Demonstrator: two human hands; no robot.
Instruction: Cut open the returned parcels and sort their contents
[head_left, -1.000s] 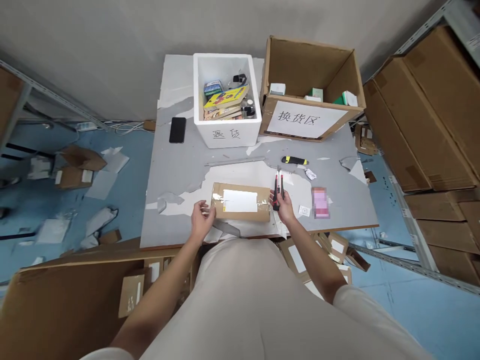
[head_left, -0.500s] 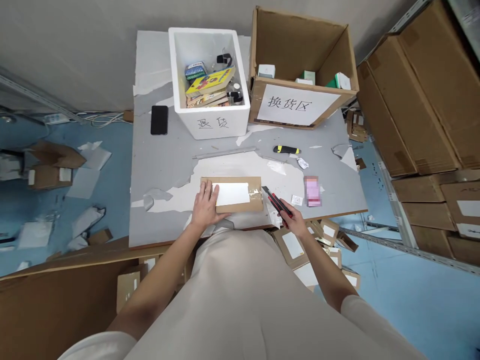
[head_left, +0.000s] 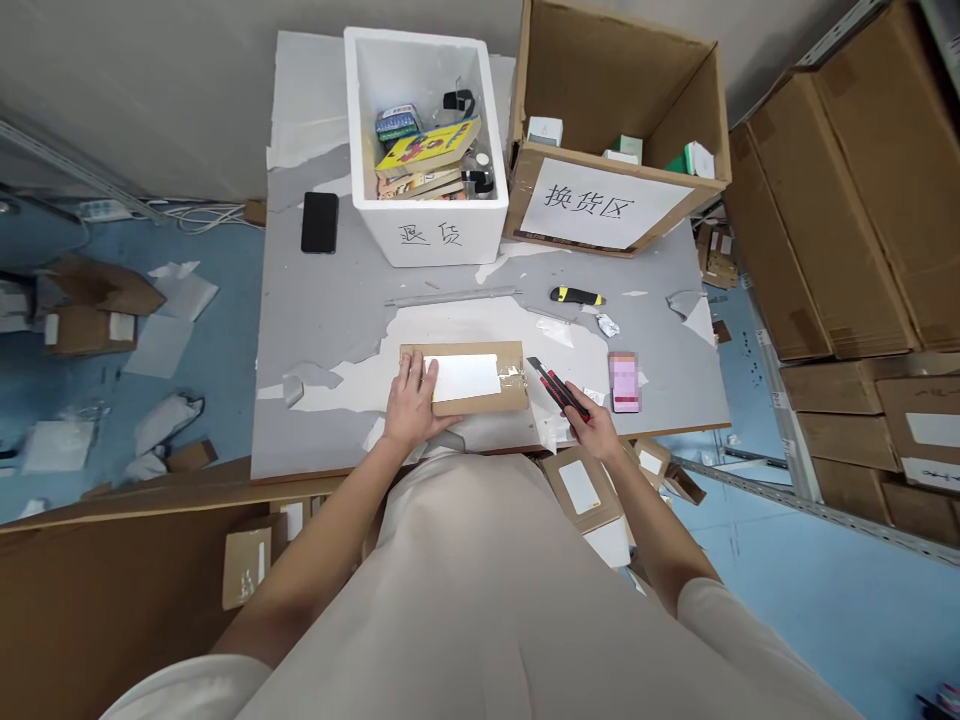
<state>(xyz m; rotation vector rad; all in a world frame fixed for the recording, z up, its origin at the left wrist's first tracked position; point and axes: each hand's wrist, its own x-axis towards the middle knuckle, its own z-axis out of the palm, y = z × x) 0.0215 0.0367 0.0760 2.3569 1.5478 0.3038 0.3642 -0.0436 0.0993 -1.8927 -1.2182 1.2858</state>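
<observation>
A flat cardboard box [head_left: 510, 403] with a white label and clear tape at its right end lies near the table's front edge. Over its left end rests my left hand [head_left: 411, 402], fingers on top and thumb along the near side, gripping it. My right hand [head_left: 595, 425] is closed around a red and black utility knife [head_left: 556, 387], its blade out and pointing at the box's taped end, a little apart from it. Just right of the knife lies a phone with a pink screen [head_left: 624, 382].
A white foam bin [head_left: 427, 240] with books and packets and a large open carton [head_left: 525, 215] with small boxes stand at the back. A yellow-black cutter [head_left: 577, 297] and a black phone [head_left: 319, 222] lie on the torn-surfaced table [head_left: 322, 310]. Stacked cartons [head_left: 847, 220] line the right.
The view has shifted slightly. The knife in my right hand remains by the box's right end, and my left hand stays on the box.
</observation>
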